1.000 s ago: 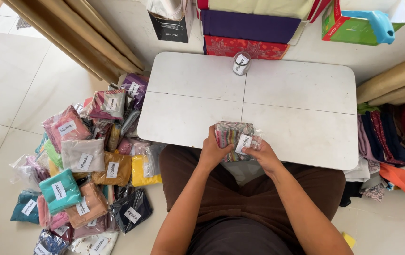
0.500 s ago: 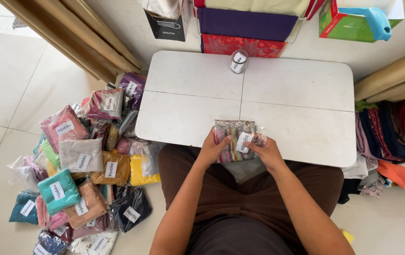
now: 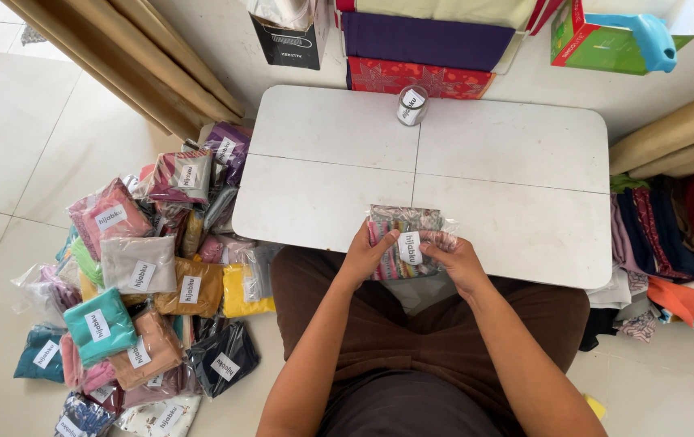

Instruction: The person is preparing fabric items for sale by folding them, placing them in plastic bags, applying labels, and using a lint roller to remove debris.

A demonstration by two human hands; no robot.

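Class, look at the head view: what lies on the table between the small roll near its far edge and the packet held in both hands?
Nothing: in the head view only bare white table, crossed by its fold seams, lies between the roll and the packet.

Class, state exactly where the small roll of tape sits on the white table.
In the head view, the roll of tape stands at the white table's far edge, near its centre seam, just before the red patterned box.

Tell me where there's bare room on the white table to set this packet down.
Most of the white table is bare: the right half, and the left half short of the small jar at the far edge. The near middle is taken by both hands and the packet. The packet pile crowds the floor.
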